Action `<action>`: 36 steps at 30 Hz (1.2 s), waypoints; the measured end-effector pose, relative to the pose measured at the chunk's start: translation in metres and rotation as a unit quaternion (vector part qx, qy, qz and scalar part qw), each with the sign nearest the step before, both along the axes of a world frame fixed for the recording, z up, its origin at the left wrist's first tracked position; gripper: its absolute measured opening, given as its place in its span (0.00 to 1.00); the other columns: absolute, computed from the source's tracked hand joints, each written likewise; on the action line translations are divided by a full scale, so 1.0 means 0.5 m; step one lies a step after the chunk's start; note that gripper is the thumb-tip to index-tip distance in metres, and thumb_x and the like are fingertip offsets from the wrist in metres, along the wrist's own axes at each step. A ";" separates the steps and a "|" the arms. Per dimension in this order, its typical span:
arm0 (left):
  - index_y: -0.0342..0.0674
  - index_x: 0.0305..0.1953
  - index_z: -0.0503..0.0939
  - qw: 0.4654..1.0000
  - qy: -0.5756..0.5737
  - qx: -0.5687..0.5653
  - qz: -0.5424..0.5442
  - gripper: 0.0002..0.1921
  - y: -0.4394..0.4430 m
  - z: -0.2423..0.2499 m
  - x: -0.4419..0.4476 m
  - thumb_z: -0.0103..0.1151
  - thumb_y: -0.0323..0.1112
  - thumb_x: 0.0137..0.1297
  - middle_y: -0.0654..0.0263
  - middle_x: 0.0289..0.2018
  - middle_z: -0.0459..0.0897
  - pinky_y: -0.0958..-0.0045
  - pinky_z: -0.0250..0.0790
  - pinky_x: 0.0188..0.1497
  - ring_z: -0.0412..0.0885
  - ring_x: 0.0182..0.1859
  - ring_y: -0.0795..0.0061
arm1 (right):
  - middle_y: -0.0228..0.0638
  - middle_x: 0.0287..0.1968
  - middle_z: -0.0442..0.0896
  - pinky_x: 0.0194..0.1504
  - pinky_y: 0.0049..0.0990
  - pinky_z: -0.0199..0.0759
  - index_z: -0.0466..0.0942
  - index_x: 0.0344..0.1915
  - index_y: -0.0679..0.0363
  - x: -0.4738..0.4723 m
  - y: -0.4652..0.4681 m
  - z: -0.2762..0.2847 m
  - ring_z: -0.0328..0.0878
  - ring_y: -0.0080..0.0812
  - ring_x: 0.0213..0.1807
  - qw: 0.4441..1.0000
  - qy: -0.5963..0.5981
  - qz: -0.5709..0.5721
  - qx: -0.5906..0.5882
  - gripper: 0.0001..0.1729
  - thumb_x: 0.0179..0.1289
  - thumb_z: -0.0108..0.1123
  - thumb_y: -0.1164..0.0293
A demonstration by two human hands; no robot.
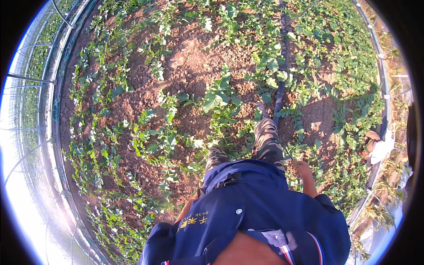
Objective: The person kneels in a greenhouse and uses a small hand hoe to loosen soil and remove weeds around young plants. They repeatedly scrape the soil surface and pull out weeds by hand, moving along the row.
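Observation:
My right hand (300, 167) hangs beside my right thigh, its fingers curled. A thin dark tool (288, 158) seems to stick out from it towards my leg; most of the tool is hidden. On the other side my left forearm (186, 207) reaches down past the dark blue jacket (251, 195), which hides most of that hand. I stand among leafy green crop plants (215, 99) growing from reddish-brown, cloddy soil (193, 56). My camouflage trousers (267, 137) show below the jacket, the right foot close to a dark irrigation hose (280, 89).
Metal rails and hoops (49, 99) with clear sheeting border the left. Another rail (384, 79) runs along the right, with dry straw-like plants (392, 185) beyond it. Near it is a white and brown shape (381, 149), perhaps a crouching person.

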State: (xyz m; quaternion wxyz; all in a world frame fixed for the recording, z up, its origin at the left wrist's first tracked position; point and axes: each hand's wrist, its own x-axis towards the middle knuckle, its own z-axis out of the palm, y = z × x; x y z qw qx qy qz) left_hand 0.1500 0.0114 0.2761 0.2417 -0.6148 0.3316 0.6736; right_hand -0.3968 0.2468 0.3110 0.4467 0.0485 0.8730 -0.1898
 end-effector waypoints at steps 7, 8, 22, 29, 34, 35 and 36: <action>0.43 0.50 0.79 1.000 -0.019 -0.008 -0.004 0.30 -0.070 0.034 -0.168 0.52 0.64 0.63 0.62 0.42 0.85 0.62 0.75 0.46 0.82 0.45 0.66 | 0.34 0.19 0.76 0.15 0.29 0.58 0.82 0.45 0.67 -0.162 -0.053 -0.138 0.69 0.25 0.14 0.997 -0.066 0.034 0.001 0.15 0.57 0.55 0.79; 0.43 0.50 0.80 1.000 -0.021 -0.010 -0.002 0.29 -0.079 0.042 -0.208 0.52 0.64 0.63 0.62 0.42 0.85 0.62 0.75 0.46 0.82 0.45 0.67 | 0.36 0.17 0.76 0.11 0.31 0.58 0.81 0.48 0.66 -0.201 -0.067 -0.156 0.68 0.27 0.10 0.993 -0.108 0.047 0.014 0.17 0.59 0.53 0.77; 0.47 0.46 0.80 0.998 -0.038 -0.020 0.037 0.25 -0.145 0.169 -0.661 0.53 0.62 0.64 0.66 0.38 0.85 0.63 0.76 0.41 0.83 0.39 0.70 | 0.36 0.25 0.77 0.16 0.30 0.60 0.75 0.58 0.61 -0.646 -0.293 -0.226 0.70 0.27 0.15 0.987 -0.146 0.060 -0.019 0.24 0.60 0.53 0.79; 0.49 0.44 0.80 0.996 -0.005 -0.061 0.057 0.22 -0.228 0.177 -0.762 0.53 0.61 0.64 0.68 0.37 0.85 0.64 0.77 0.39 0.84 0.36 0.72 | 0.39 0.26 0.79 0.16 0.31 0.59 0.73 0.62 0.58 -0.738 -0.374 -0.167 0.71 0.28 0.15 0.990 -0.125 0.067 -0.029 0.28 0.59 0.51 0.79; 0.50 0.44 0.80 0.992 0.009 -0.069 0.104 0.22 -0.258 0.190 -0.746 0.54 0.60 0.64 0.69 0.36 0.85 0.64 0.78 0.38 0.84 0.35 0.73 | 0.34 0.23 0.76 0.16 0.26 0.56 0.75 0.58 0.62 -0.760 -0.404 -0.183 0.67 0.24 0.14 0.991 -0.099 0.075 -0.049 0.26 0.57 0.50 0.77; 0.49 0.44 0.80 0.992 0.001 -0.067 0.109 0.23 -0.269 0.196 -0.734 0.54 0.61 0.64 0.68 0.37 0.85 0.63 0.78 0.38 0.84 0.35 0.72 | 0.34 0.23 0.76 0.16 0.25 0.57 0.76 0.57 0.62 -0.762 -0.409 -0.189 0.67 0.23 0.14 0.989 -0.110 0.077 -0.060 0.25 0.57 0.50 0.77; 0.48 0.45 0.80 0.992 -0.006 -0.063 0.113 0.24 -0.278 0.201 -0.727 0.54 0.62 0.63 0.66 0.37 0.85 0.62 0.78 0.38 0.84 0.35 0.71 | 0.34 0.24 0.76 0.16 0.25 0.57 0.76 0.56 0.62 -0.764 -0.417 -0.191 0.67 0.23 0.14 0.987 -0.120 0.078 -0.070 0.24 0.58 0.50 0.77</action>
